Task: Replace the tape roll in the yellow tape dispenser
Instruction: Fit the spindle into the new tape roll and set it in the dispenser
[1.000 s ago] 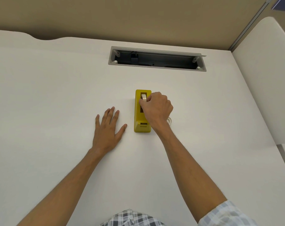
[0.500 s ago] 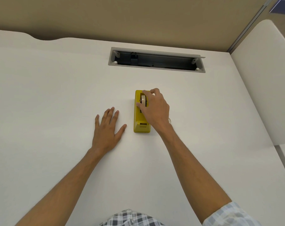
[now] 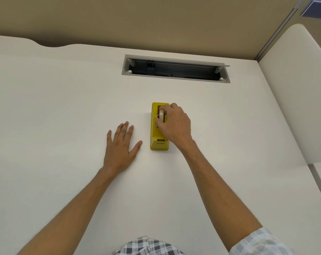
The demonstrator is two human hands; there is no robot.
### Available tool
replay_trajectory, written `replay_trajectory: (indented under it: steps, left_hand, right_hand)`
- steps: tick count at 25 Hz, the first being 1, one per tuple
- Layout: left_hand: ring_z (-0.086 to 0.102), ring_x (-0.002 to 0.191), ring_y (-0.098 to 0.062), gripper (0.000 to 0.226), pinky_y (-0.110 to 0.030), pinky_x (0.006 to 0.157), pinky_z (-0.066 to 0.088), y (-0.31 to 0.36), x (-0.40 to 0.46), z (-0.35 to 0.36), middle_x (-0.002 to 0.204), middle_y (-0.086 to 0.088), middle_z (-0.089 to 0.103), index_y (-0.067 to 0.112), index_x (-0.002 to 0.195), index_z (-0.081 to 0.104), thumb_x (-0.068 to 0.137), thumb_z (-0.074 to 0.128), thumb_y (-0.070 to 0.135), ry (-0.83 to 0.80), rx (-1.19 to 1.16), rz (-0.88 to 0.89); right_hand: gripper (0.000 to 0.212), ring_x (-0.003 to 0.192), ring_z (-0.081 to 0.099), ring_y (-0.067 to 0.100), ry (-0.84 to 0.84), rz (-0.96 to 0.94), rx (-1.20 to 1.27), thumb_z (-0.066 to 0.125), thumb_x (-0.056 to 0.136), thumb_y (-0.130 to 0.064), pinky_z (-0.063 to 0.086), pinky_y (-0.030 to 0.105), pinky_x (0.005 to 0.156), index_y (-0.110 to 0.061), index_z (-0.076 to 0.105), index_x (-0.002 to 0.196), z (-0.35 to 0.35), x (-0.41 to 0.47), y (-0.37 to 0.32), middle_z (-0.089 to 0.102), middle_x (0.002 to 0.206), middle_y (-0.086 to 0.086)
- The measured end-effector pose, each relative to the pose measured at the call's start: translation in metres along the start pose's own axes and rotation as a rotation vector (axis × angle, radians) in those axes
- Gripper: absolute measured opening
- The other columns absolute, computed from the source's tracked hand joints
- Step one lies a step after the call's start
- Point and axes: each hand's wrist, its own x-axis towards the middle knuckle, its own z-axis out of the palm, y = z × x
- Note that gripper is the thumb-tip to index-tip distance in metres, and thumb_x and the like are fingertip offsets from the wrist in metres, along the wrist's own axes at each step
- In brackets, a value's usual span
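A yellow tape dispenser (image 3: 154, 134) lies on the white desk (image 3: 64, 107), its long axis pointing away from me. A pale tape roll (image 3: 161, 115) stands on edge in the dispenser's slot. My right hand (image 3: 174, 124) reaches over the dispenser from the right, with thumb and fingers pinched around the roll. My left hand (image 3: 120, 146) rests flat on the desk just left of the dispenser, fingers spread, touching nothing else. The right side of the dispenser is hidden under my right hand.
A grey recessed cable tray (image 3: 175, 70) is open in the desk behind the dispenser. A tan partition (image 3: 156, 21) stands along the back edge. A second white desk panel (image 3: 299, 98) adjoins on the right.
My right hand has uncurled from a fist over the roll into a finger pinch on it. The left hand and dispenser have stayed put.
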Motion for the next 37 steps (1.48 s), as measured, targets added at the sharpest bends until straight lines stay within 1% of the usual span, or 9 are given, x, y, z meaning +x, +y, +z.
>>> replay_trajectory:
  steps: [4,6,10,13,15,21,28,31,37]
  left_hand:
    - [0.011,0.149,-0.017,0.072,-0.048,0.12,0.004,0.001,0.0,0.0,0.16,-0.002,0.02,0.019,0.149,0.029,0.09,0.022,0.06,-0.01,-0.023,0.0]
    - [0.01,0.149,-0.018,0.075,-0.047,0.119,0.002,0.005,-0.002,0.0,0.16,-0.004,0.019,0.02,0.148,0.031,0.086,0.026,0.062,-0.032,-0.066,0.017]
    - [0.007,0.149,-0.019,0.088,-0.045,0.12,-0.001,0.027,-0.01,0.006,0.161,-0.004,0.016,0.019,0.15,0.025,0.078,0.033,0.07,-0.063,-0.086,0.071]
    - [0.003,0.15,-0.016,0.102,-0.049,0.12,-0.003,0.046,-0.009,0.012,0.162,-0.002,0.011,0.018,0.152,0.013,0.076,0.023,0.085,-0.082,-0.05,0.043]
    - [0.002,0.15,-0.017,0.107,-0.052,0.119,-0.003,0.054,-0.003,0.013,0.162,-0.003,0.011,0.019,0.152,0.011,0.072,0.016,0.09,-0.091,-0.038,-0.001]
    - [0.011,0.149,-0.024,0.101,-0.057,0.117,0.003,0.063,0.001,0.017,0.16,-0.007,0.021,0.018,0.15,0.02,0.075,0.018,0.085,-0.062,-0.012,-0.027]
    - [0.008,0.149,-0.024,0.107,-0.058,0.117,0.0,0.067,0.001,0.015,0.16,-0.006,0.019,0.018,0.15,0.022,0.07,0.012,0.088,-0.069,0.024,-0.057]
    - [0.006,0.149,-0.023,0.11,-0.057,0.116,-0.004,0.069,0.003,0.015,0.161,-0.005,0.018,0.018,0.15,0.024,0.067,0.013,0.091,-0.083,0.044,-0.083]
    - [0.011,0.149,-0.024,0.108,-0.056,0.117,0.0,0.069,0.002,0.015,0.159,-0.006,0.022,0.018,0.149,0.028,0.069,0.012,0.09,-0.067,0.076,-0.071]
  right_hand:
    - [0.056,0.098,0.055,0.023,-0.084,-0.048,-0.016,0.065,0.076,-0.033,0.05,0.038,0.077,-0.021,0.052,0.129,-0.007,0.0,0.003,0.056,0.112,0.002]
    - [0.061,0.1,0.056,0.023,-0.134,-0.077,-0.035,0.067,0.076,-0.032,0.051,0.037,0.077,-0.019,0.049,0.133,-0.01,0.002,0.007,0.054,0.12,0.003]
    - [0.053,0.1,0.058,0.023,-0.175,-0.114,-0.032,0.07,0.08,-0.03,0.05,0.035,0.077,-0.019,0.054,0.13,-0.014,0.006,0.011,0.052,0.125,0.003]
    - [0.05,0.099,0.059,0.022,-0.176,-0.136,-0.04,0.072,0.081,-0.029,0.05,0.036,0.079,-0.02,0.056,0.128,-0.017,0.008,0.012,0.055,0.122,0.001]
    - [0.049,0.098,0.059,0.022,-0.171,-0.152,-0.044,0.073,0.081,-0.027,0.05,0.035,0.079,-0.02,0.057,0.127,-0.018,0.01,0.012,0.056,0.121,0.001]
    - [0.047,0.1,0.06,0.024,-0.149,-0.2,-0.072,0.071,0.084,-0.027,0.051,0.039,0.082,-0.02,0.057,0.128,-0.016,0.01,0.013,0.06,0.12,0.003]
    - [0.043,0.099,0.061,0.025,-0.122,-0.203,-0.093,0.07,0.085,-0.025,0.049,0.036,0.079,-0.019,0.059,0.126,-0.013,0.011,0.011,0.064,0.116,0.004]
    - [0.042,0.096,0.061,0.024,-0.143,-0.222,-0.07,0.071,0.084,-0.025,0.049,0.035,0.078,-0.019,0.06,0.125,-0.016,0.011,0.013,0.065,0.113,0.003]
    - [0.046,0.101,0.06,0.022,-0.202,-0.248,-0.079,0.074,0.081,-0.028,0.048,0.033,0.08,-0.02,0.061,0.125,-0.021,0.014,0.016,0.065,0.118,0.001]
